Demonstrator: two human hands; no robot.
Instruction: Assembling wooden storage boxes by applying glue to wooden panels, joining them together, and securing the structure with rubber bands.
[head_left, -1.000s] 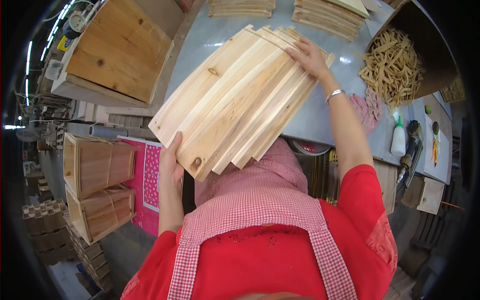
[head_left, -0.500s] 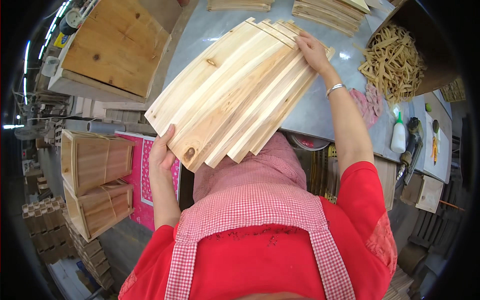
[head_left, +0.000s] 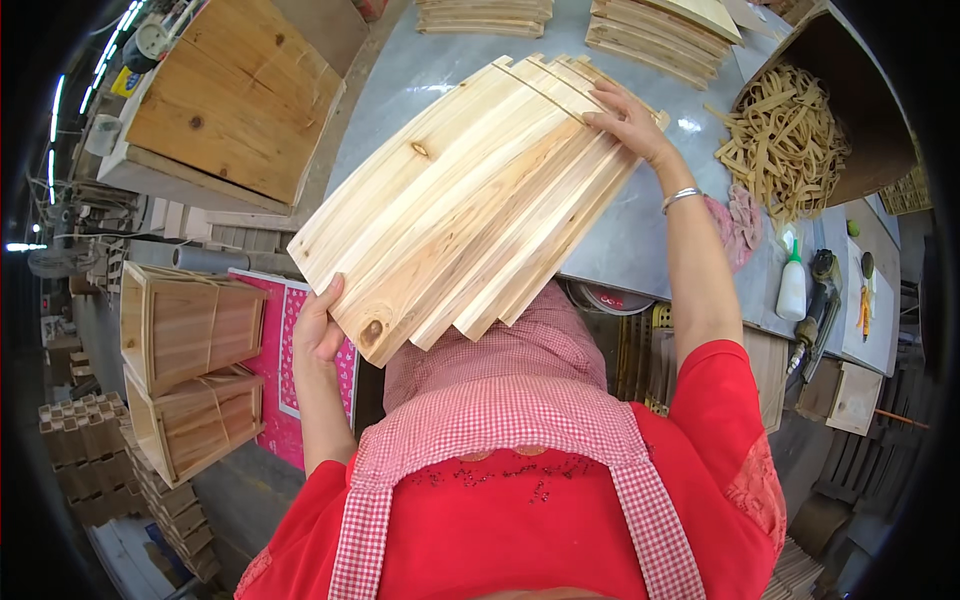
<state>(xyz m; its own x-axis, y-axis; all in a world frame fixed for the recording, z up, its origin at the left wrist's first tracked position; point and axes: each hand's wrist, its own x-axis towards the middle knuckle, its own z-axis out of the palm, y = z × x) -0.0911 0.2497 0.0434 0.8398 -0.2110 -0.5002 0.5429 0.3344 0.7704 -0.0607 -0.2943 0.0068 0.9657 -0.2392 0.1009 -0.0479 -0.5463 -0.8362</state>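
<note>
Head view looks down on a fanned sheaf of pale, long pine slats (head_left: 470,195), held slantwise between the two hands above the near edge of the grey tabletop (head_left: 640,230). Left hand (head_left: 318,325) grips the lower, knotted end of the sheaf, fingers curled up against its edge. Right hand (head_left: 630,120) lies spread on the upper end, fingers pressing down on the top slats; a silver bangle (head_left: 680,197) circles that wrist.

How many slats lie in the sheaf cannot be counted, for they overlap, and its underside is hidden. The sheaf also hides part of the red shirt and red-checked apron (head_left: 500,420).

On the tabletop beyond lie two stacks of cut wooden boards (head_left: 650,25), cropped by the upper rim, a brown box of tangled wood shavings (head_left: 780,140), and a white glue bottle (head_left: 792,285). To the left stand a large open wooden crate (head_left: 235,95) and, lower, two small tied wooden boxes (head_left: 190,375) beside a pink patterned cloth (head_left: 290,350) on the workshop floor.
</note>
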